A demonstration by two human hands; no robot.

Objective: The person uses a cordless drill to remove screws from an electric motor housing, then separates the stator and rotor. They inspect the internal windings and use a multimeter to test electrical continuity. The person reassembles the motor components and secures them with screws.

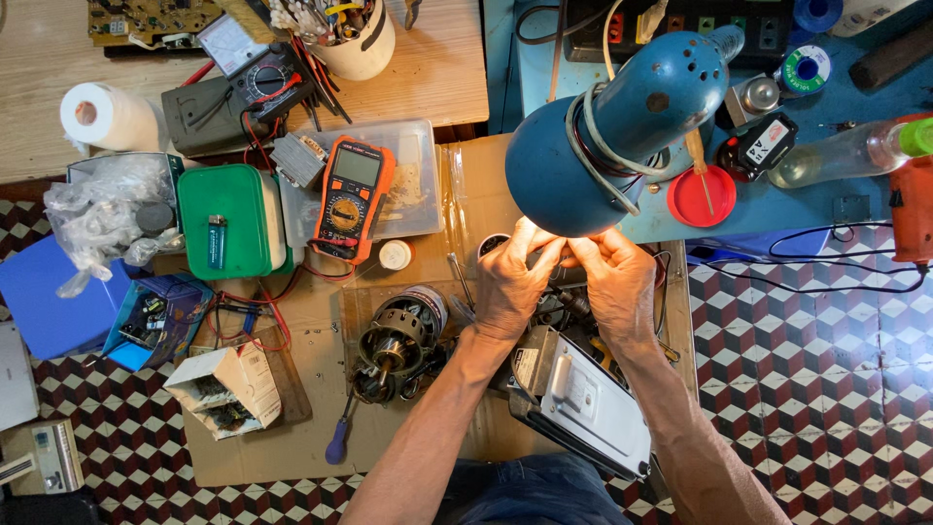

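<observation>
— Both hands? 
— Left hand (512, 282) and right hand (617, 287) pinching one small dark part (556, 255), hardly visible, under the round blue metal lamp (622, 126). 
— Nearby? 
— Orange multimeter (352, 197), green plastic box (225, 222), ribbed motor (398, 340).

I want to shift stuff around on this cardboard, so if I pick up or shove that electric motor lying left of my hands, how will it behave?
The electric motor looks like metal housing and windings, so probably heavy for its size and stiff. Its round body lies on its side on the cardboard, so a push may roll it. The left hand and right hand are busy under the blue lamp.
</observation>
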